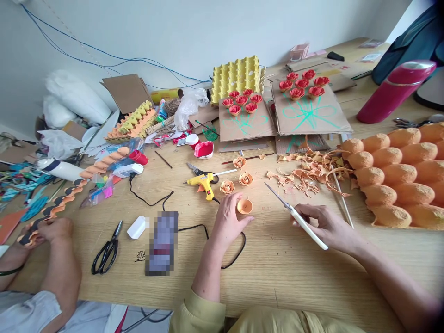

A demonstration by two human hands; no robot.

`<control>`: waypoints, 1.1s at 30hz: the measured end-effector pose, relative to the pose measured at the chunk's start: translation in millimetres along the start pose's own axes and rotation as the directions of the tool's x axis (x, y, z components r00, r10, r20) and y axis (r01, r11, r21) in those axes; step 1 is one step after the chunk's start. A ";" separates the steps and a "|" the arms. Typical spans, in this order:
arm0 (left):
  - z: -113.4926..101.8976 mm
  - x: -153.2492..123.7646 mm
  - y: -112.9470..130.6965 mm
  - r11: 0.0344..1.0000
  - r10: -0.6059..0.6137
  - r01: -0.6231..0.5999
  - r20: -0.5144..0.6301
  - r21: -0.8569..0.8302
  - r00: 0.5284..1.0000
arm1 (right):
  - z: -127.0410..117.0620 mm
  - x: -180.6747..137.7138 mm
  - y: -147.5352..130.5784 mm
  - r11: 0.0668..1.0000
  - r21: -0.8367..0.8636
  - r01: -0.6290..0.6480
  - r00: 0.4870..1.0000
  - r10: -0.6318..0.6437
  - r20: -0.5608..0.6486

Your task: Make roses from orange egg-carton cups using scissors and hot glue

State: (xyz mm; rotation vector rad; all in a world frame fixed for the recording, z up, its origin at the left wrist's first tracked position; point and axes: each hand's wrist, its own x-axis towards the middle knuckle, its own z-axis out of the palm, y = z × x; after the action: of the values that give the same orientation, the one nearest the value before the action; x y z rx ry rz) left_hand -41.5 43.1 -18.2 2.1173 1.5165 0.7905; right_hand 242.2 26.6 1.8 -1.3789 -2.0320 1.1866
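My left hand (229,221) rests at the middle of the table, its thumb and fingers spread around a small orange egg-carton cup (245,206). The cup's hollow faces up; whether the fingers touch it is hard to tell. In my right hand (321,224) is a pair of white-handled scissors (305,224), blades pointing up and left toward the cup. Just beyond the left hand lie orange paper-pulp roses (246,178) and a yellow glue gun (207,184) with its stick at the back. Curled orange scraps (301,172) are heaped past the scissors.
A large orange egg tray (398,178) fills the right side, with a magenta flask (395,92) behind. Cardboard panels (310,113) carry red flowers. At left, another person's hands (52,231) hold an orange-and-black carton strip. Black scissors (107,252) and cables lie nearby.
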 end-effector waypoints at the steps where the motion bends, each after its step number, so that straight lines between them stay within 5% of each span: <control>1: 0.9 0.5 -0.3 1.000 0.010 -0.010 0.005 0.013 1.000 | -0.4 -0.3 -0.3 0.998 0.063 -0.018 0.999 0.017 0.027; 7: 0.7 1.2 -2.1 0.998 -0.004 0.006 -0.051 0.055 0.999 | -4.7 -5.3 3.7 0.828 0.552 -0.096 0.966 -0.056 0.251; 17: -4.5 1.8 -8.3 0.996 -0.086 0.084 -0.140 -0.016 0.986 | 2.7 -2.2 0.6 0.743 0.644 -0.181 0.971 0.033 0.235; 23: -11.7 0.3 25.5 0.967 -0.135 0.095 -0.161 -0.237 0.978 | 19.7 -3.3 2.5 0.610 0.778 -0.153 0.966 -0.072 0.247; 24: -9.1 0.4 35.6 0.943 -0.138 0.095 -0.116 -0.320 0.984 | 22.7 -4.0 1.0 0.598 0.787 -0.148 0.967 -0.081 0.243; 26: -0.5 1.2 56.1 0.639 -0.187 0.204 0.108 -0.741 0.976 | 27.5 -5.5 -3.0 0.583 0.800 -0.139 0.969 -0.087 0.231; 29: 15.9 2.0 79.8 0.275 -0.170 0.301 0.262 -0.913 0.950 | 28.5 -6.6 -8.7 0.585 0.804 -0.107 0.981 -0.070 0.182; 31: 25.4 0.1 88.0 0.258 -0.145 0.307 0.278 -0.916 0.950 | 24.6 -5.3 -10.5 0.597 0.800 -0.064 0.992 -0.047 0.114; 33: 32.1 -4.3 91.0 0.415 -0.099 0.293 0.277 -0.861 0.956 | 18.0 -2.7 -10.0 0.622 0.783 -0.024 0.999 -0.015 0.043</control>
State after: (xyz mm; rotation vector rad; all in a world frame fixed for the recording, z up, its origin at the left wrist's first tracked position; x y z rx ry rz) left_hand 43.4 9.6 13.8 1.1053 0.8506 0.9753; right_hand 224.8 15.1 0.4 -0.8878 -1.2108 1.8159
